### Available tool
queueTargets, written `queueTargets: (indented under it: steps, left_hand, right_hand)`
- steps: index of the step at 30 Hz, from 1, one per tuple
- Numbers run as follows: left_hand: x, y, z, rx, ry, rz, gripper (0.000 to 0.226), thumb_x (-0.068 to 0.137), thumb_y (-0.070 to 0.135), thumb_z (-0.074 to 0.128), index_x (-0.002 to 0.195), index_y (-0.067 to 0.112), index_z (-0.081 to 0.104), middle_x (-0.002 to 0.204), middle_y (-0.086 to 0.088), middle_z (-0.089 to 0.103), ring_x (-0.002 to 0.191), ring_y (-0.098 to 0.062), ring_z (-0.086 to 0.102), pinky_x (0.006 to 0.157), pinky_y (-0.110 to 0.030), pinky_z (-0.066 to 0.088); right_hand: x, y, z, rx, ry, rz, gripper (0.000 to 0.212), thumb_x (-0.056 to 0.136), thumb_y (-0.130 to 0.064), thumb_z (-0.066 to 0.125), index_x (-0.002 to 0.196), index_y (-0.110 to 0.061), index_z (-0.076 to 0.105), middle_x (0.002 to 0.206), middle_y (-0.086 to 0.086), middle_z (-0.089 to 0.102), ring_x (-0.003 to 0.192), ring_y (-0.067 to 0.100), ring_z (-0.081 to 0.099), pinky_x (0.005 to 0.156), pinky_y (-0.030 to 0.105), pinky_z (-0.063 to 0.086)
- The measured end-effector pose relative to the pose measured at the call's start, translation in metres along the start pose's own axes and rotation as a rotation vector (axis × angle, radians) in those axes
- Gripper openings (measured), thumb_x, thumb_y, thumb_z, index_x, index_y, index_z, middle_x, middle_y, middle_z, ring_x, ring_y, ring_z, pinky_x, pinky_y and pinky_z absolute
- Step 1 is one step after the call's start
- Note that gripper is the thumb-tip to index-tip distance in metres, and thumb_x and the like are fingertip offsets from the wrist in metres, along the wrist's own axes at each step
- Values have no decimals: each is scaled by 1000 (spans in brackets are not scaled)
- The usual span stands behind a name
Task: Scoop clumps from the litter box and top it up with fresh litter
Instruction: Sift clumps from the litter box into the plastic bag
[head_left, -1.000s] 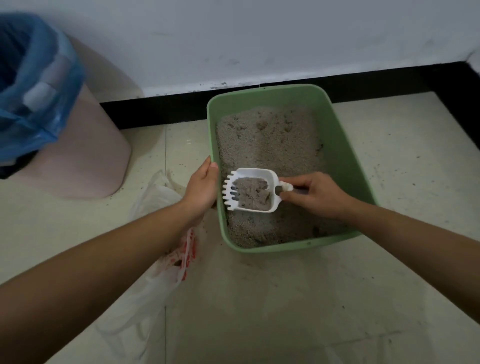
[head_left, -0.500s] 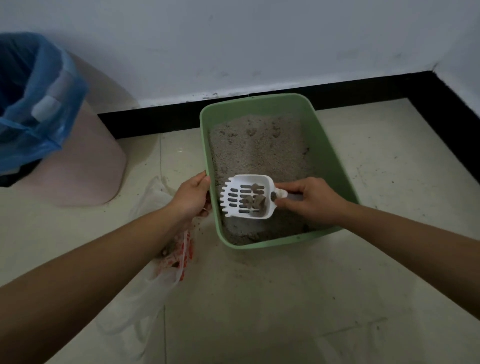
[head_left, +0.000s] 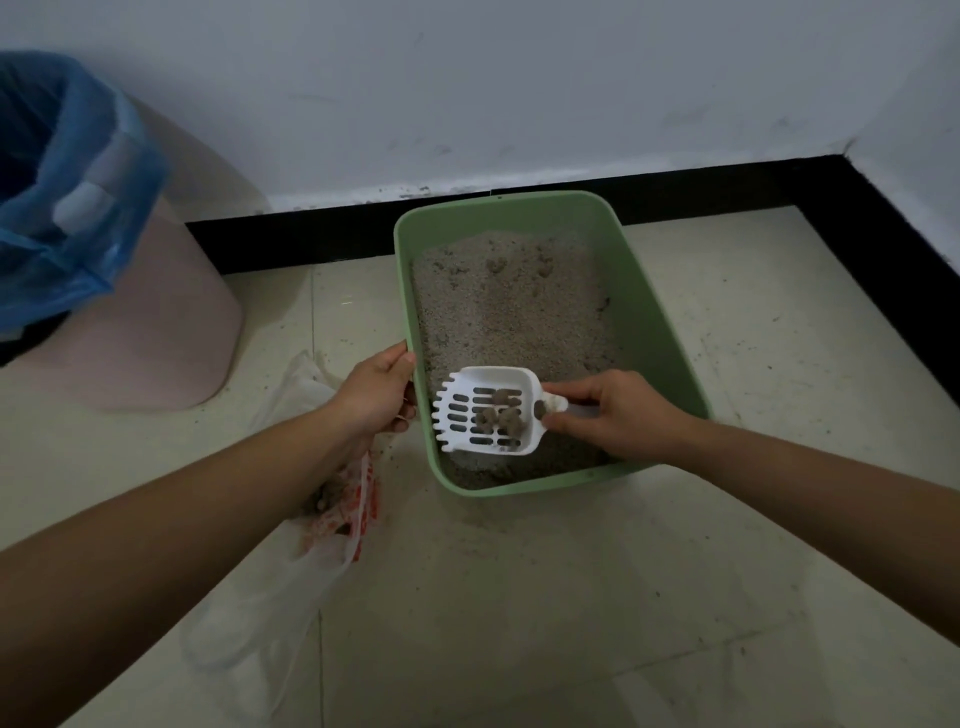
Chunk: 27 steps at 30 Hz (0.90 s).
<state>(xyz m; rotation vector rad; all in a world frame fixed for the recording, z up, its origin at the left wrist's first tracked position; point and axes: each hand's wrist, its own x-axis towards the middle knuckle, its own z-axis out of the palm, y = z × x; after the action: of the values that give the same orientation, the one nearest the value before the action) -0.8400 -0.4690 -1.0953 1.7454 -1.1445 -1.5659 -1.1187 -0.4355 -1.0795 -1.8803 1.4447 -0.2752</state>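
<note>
Half hiding the scoop (head_left: 485, 410) handle in the closed right hand (head_left: 613, 415), holding clumps (head_left: 501, 415) over the mid-frame litter box (head_left: 660, 322), gripping its rim with the left hand (head_left: 376, 392), on pale tiles (head_left: 519, 597), bin (head_left: 156, 322) cropped upper left.

Green litter box (head_left: 649, 312), grey litter (head_left: 509, 312), white slotted scoop (head_left: 467, 410), pink bin (head_left: 166, 322), blue liner (head_left: 78, 208)

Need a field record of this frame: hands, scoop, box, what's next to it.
left hand: grips left rim of box
right hand: holds scoop by its handle
scoop: over near end of box, a few clumps inside
litter: grey, covers box floor
bag: white plastic, on floor left of box
bin: pink, blue liner, far left
</note>
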Motion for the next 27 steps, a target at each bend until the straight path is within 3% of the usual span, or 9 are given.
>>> queueTargets:
  steps: [4, 6, 10, 13, 15, 18, 21, 25, 27]
  left_hand:
    - [-1, 4, -4, 41, -5, 3, 33, 105, 27, 37, 133, 27, 55, 74, -4, 55, 57, -14, 49, 54, -27, 44]
    - [-3, 8, -9, 127, 43, 45, 33, 105, 23, 38, 133, 20, 55, 80, -4, 59, 62, -15, 53, 56, -27, 44]
    - [-1, 4, -50, 673, 318, 357, 35, 95, 21, 54, 130, 20, 56, 109, -7, 58, 95, -22, 59, 78, -29, 44]
    - [-4, -7, -86, 978, 387, 371, 68, 82, 28, 68, 143, 24, 39, 137, -12, 39, 127, -31, 37, 105, -44, 36]
    - [-8, -13, -101, 1093, 303, 181, 95, 76, 36, 76, 151, 26, 20, 147, -14, 23, 135, -35, 25, 110, -48, 30]
    - [-11, -24, -117, 1052, 225, 34, 105, 75, 25, 80, 154, 23, 11, 140, -19, 38, 122, -35, 45, 98, -43, 43]
    - [-11, -29, -125, 882, 253, 41, 81, 82, 3, 67, 151, 15, 27, 106, -12, 64, 98, -30, 61, 86, -38, 52]
    - [-8, -33, -132, 773, 311, 34, 63, 84, 2, 63, 142, 14, 42, 105, -11, 66, 91, -31, 66, 82, -38, 56]
    - [-7, -36, -137, 734, 323, 19, 61, 84, 0, 64, 140, 14, 45, 107, -11, 65, 89, -31, 66, 79, -37, 56]
  right_hand:
    - [4, -1, -1, 1, 25, 1, 40, 88, -37, 72, 127, -38, 64, 103, -17, 74, 87, 2, 69, 84, 39, 56]
    - [5, -3, -2, 4, 35, 3, 38, 87, -38, 72, 125, -40, 65, 100, -17, 74, 85, 6, 70, 82, 43, 56]
    - [11, -14, -14, 62, 114, 18, 35, 87, -44, 69, 122, -43, 65, 94, -8, 76, 79, 21, 72, 74, 46, 60]
    - [17, -41, -22, 90, 179, -3, 38, 88, -41, 69, 125, -36, 65, 90, -10, 75, 59, 5, 65, 60, 27, 59]
    - [23, -67, -22, 31, 218, -49, 40, 87, -46, 69, 124, -32, 67, 93, -10, 75, 74, 9, 70, 71, 37, 62]
    - [35, -112, -9, -215, 121, -117, 34, 91, -50, 62, 117, -28, 68, 96, -10, 73, 73, 7, 68, 62, 29, 58]
    - [49, -151, 21, -555, -45, -185, 21, 96, -42, 55, 102, -27, 67, 75, -10, 66, 57, 5, 60, 46, 18, 44]
    - [53, -183, 56, -931, -69, -371, 32, 90, -13, 57, 63, -16, 40, 55, -3, 40, 46, 11, 39, 47, 24, 30]
    - [50, -195, 65, -1036, -63, -459, 34, 85, -2, 55, 61, -17, 37, 53, -3, 37, 48, 15, 40, 53, 27, 29]
